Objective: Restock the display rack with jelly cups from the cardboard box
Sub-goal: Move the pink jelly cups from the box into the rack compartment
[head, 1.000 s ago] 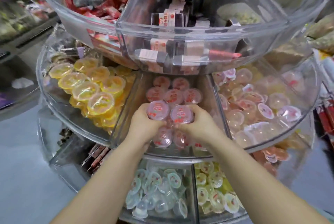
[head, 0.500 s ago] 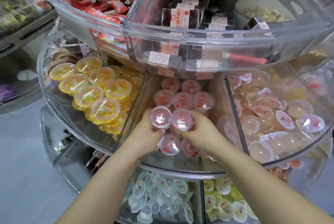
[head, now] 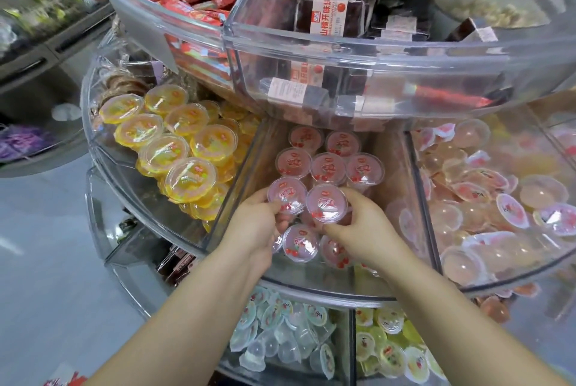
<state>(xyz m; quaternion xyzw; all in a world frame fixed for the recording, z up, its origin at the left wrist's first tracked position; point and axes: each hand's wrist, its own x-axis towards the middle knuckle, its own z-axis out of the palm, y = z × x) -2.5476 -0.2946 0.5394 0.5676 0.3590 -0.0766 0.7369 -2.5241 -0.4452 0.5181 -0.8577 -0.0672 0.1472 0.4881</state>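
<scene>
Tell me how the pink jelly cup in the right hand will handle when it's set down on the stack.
The pink jelly cup looks rigid: its clear domed lid holds shape under the right hand. The glossy plastic probably makes it slippery. Resting on rounded lids below, it may well tip or slide.

Bright, even light falls from overhead, with soft shadows under the upper tier. White glare streaks the clear rack (head: 343, 52) rim and glints on the cup lids (head: 325, 203). Wide-angle distortion bows the tiers toward the edges. The left background and far corners are blurred.
</scene>
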